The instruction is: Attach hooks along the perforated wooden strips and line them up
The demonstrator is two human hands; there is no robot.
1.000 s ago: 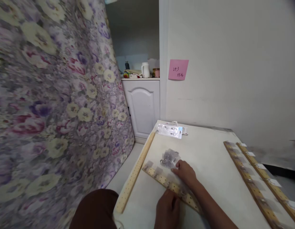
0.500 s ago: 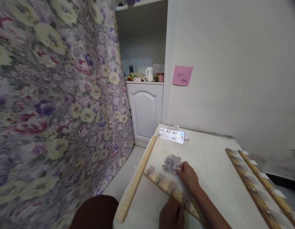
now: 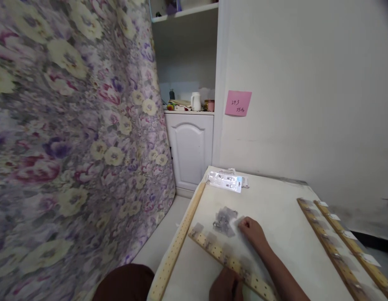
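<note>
A perforated wooden strip (image 3: 216,251) lies slantwise on the white table, with several small clear packets with metal bits along it. At its near edge my left hand (image 3: 227,285) is closed, fingers curled against the wood. Beyond the strip is a pile of small clear plastic packets (image 3: 224,221) with shiny metal pieces inside. Just right of this pile, my right hand (image 3: 250,229) is closed in a pinch. A pale, see-through packet (image 3: 236,222) shows at its fingertips, blurred, and its contents cannot be made out.
A bare perforated strip (image 3: 178,246) runs along the table's left edge. Two more strips with packets, a brown one (image 3: 325,240) and a lighter one (image 3: 346,237), lie at the right. Clear packaging (image 3: 224,181) lies at the back. A floral curtain (image 3: 87,138) hangs left.
My right hand has drawn back a little to the right from the pile, a pale packet at its fingertips. My left hand stays at the strip. The view has tilted slightly up.
</note>
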